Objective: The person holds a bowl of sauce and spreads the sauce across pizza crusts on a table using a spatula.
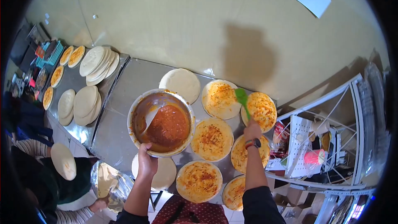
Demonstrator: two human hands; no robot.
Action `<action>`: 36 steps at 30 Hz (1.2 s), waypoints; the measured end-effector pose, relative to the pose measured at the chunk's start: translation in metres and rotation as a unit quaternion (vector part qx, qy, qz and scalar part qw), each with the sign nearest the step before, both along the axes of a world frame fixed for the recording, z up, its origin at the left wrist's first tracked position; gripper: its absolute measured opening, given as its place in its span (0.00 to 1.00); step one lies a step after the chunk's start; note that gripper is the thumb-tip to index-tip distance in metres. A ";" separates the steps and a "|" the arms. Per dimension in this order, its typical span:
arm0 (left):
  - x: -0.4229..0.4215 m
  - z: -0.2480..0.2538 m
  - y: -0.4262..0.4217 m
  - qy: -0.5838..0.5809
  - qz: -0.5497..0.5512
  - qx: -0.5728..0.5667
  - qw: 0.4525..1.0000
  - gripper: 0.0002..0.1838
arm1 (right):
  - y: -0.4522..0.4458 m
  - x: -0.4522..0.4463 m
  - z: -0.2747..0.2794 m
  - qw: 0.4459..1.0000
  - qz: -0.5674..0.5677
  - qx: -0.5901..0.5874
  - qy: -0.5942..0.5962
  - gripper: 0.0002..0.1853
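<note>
Over metal table (pixel 114 103): centre-left of frame, pinching sauce bowl (pixel 141 111) with left fingers (pixel 144 148); centre-right, clasping green spatula (pixel 241 96) with right fingers (pixel 251 127).

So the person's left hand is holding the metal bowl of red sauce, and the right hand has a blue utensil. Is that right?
Not quite: the head view shows that the utensil in the right hand is green, not blue. The left hand does hold the metal bowl of red sauce.
</note>
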State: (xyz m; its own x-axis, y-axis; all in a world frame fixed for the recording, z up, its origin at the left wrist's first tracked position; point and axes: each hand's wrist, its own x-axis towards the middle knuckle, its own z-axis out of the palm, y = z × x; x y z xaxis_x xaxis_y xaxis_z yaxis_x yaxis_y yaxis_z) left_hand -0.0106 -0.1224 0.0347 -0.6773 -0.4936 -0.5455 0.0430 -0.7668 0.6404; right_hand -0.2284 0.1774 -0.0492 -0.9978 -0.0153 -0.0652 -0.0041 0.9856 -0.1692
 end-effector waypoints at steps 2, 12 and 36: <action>0.006 -0.005 0.001 0.027 0.015 -0.001 1.000 0.23 | -0.006 -0.004 0.010 0.999 -0.010 -0.024 0.038 0.21; 0.043 0.003 0.043 -0.011 0.072 -0.013 0.997 0.24 | -0.003 -0.041 0.030 0.993 0.108 0.042 -0.004 0.16; 0.002 -0.040 0.038 -0.020 -0.035 -0.169 0.985 0.26 | -0.009 0.137 0.078 0.939 0.070 -0.329 0.071 0.15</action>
State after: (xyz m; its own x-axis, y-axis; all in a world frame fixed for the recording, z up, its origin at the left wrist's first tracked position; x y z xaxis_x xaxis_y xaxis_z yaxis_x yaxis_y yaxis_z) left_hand -0.0082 -0.0845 -0.0053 -0.6975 -0.6047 -0.3844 -0.0319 -0.5097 0.8598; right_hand -0.0916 0.1687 0.0289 -0.9811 -0.1366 0.1374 -0.1935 0.6560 -0.7295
